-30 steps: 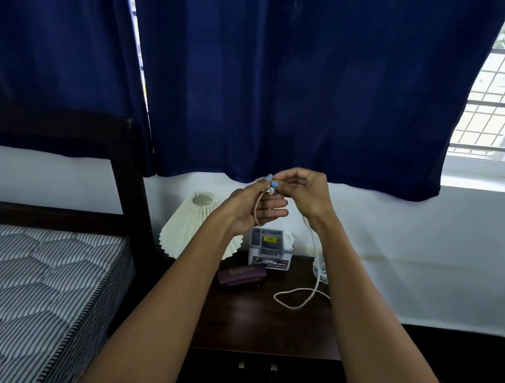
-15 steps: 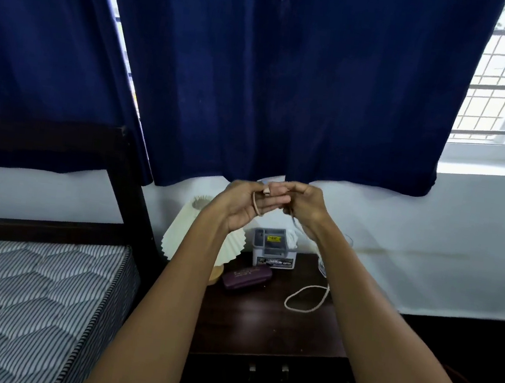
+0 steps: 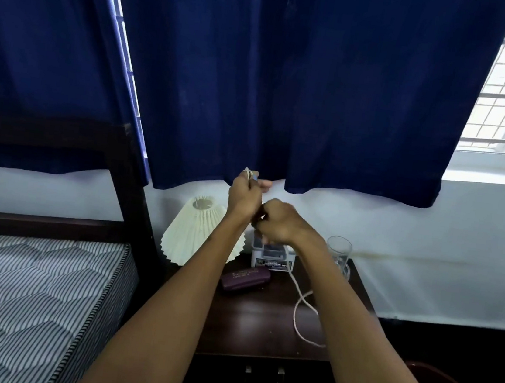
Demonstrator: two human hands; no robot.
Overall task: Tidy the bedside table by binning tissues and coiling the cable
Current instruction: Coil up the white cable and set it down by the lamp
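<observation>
Coiling underway. Left hand (image 3: 244, 195) is up high, pinching the thin white charging cable (image 3: 298, 295) at its end, a bit of cord showing above the fingers. Right hand (image 3: 276, 223) sits just below and beside it, fist curled round the cord as it feeds down. The rest of the cable trails off the right hand, past the small grey-and-white box (image 3: 272, 254), and lies in a loose loop on the dark wooden bedside table (image 3: 247, 324).

Risks: the clear drinking glass (image 3: 338, 253) stands near the right forearm at the table's back-right corner. A sweep of the arm, or slack snagging on it, could tip it, imo. The loose loop could also catch the purple zip case (image 3: 245, 279) and drag it. Pull too quick and the wraps may slip off the left fingers.

Vs half a sec ago: hands were level and touching; now the left is raised and the right has dropped lower. The table loop looks longer and nearer the front. The glass is now plainly in view.
</observation>
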